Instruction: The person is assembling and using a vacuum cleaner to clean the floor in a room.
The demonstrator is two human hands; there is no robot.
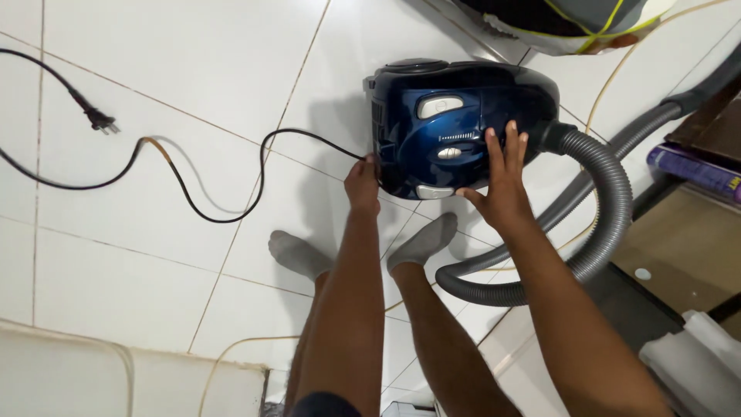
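On the white tiled floor (154, 69), seen from the head camera, a dark blue canister vacuum cleaner (455, 123) is set just ahead of two feet in grey socks (363, 251). The left hand (362, 184) is placed at the rear edge of the vacuum's body, where the black power cord (224, 208) enters it; the fingers are curled in around the cord at that point, though how firmly it is pinched cannot be told. From there the cord is laid in loose curves across the tiles toward the left, and its plug (99, 120) is seen lying free on the floor, well apart from the machine. The right hand (500, 185) is laid flat and open on the top of the vacuum, fingers spread and pointing away from the person, with nothing gripped. A grey ribbed hose (610, 201) is joined to the front of the vacuum and is looped round past the right forearm. A thin yellowish cable (231, 351) is trailed over the tiles near the legs.
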